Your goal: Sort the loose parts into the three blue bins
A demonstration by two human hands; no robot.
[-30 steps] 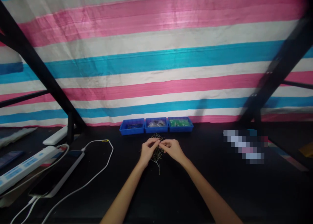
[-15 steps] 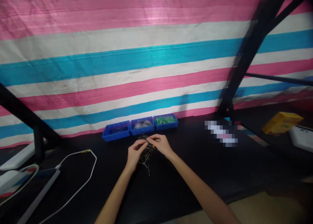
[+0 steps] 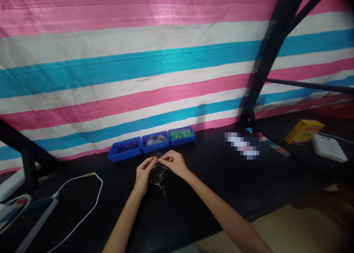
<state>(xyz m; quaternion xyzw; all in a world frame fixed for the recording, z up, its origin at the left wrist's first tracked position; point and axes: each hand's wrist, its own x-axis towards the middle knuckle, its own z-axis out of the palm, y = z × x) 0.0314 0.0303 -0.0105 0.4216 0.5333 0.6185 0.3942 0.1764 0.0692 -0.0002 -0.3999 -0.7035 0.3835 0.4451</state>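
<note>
A loose pile of thin, stick-like pieces (image 3: 157,176) lies on the black table (image 3: 177,212). Over the pile's left side is my left hand (image 3: 143,172), thumb and fingers pinched together. My right hand (image 3: 177,164) meets it from the right, also in a pinch, the fingertips of both almost touching. Whatever sits between the fingertips is too small to make out. Just behind stand three blue trays in a row: the left tray (image 3: 121,156) with dark thin pieces, the middle tray (image 3: 155,148) with clear bags, the right tray (image 3: 181,139) with green pieces.
At the left lie a tablet-like device (image 3: 35,223) and a white cable (image 3: 91,212). A yellow box (image 3: 304,131) and a white device (image 3: 329,148) are at the right. Black metal frame legs (image 3: 262,68) stand before a striped sheet (image 3: 138,72).
The whole view has shifted, so the trays, hands and pile appear slightly further left. Both hands keep their pinch over the pile.
</note>
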